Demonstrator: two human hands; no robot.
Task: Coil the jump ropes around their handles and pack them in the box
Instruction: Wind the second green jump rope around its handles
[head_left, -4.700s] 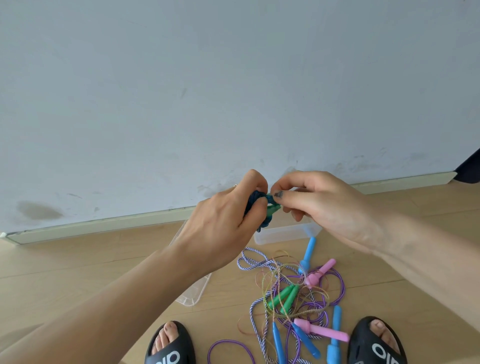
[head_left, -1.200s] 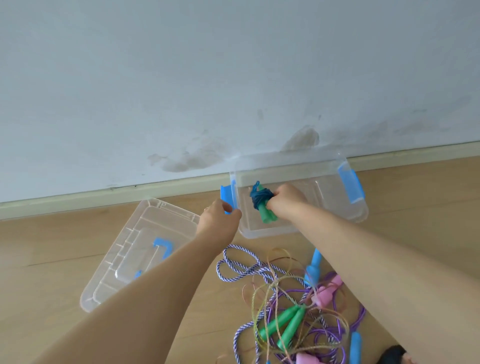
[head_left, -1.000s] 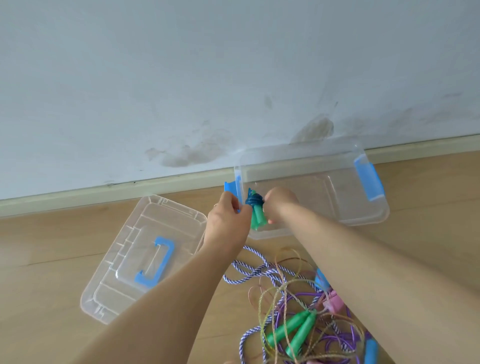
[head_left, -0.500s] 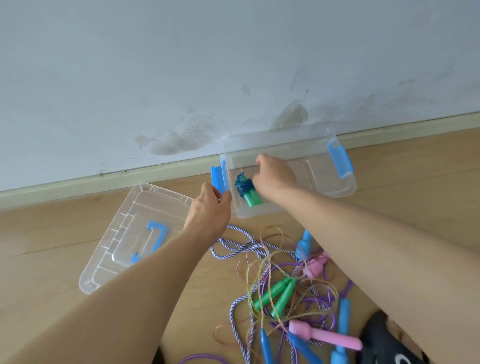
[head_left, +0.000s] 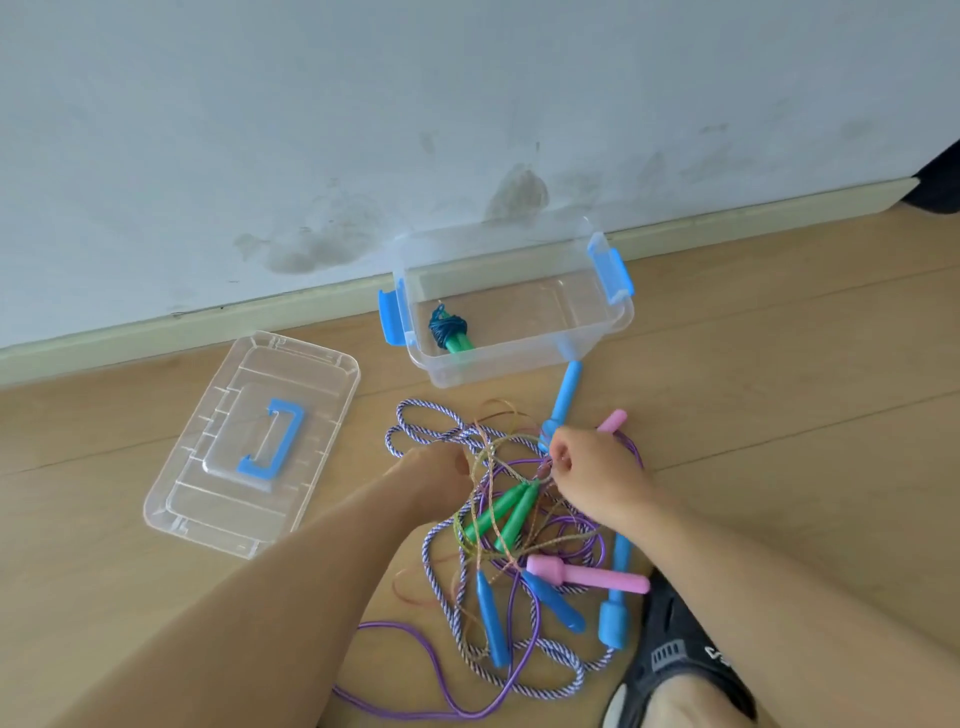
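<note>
Clear box (head_left: 519, 353) stands open on the floor (head_left: 779, 395) against the wall, holding one coiled rope (head_left: 450, 333) with green handles at its left end. Lid (head_left: 249, 447) lies apart to the left. Tangled ropes (head_left: 519, 540) lie in front of the box. Right hand (head_left: 592, 470) fingers are closed on a strand in the tangle; left hand (head_left: 434, 475) touches the pile, finger state indeterminable.

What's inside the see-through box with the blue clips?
Inside the box lies one coiled jump rope: dark blue cord wound around green handles, at the left end. The rest of the box's floor looks bare. The handles' lower ends are blurred behind the near wall.
</note>
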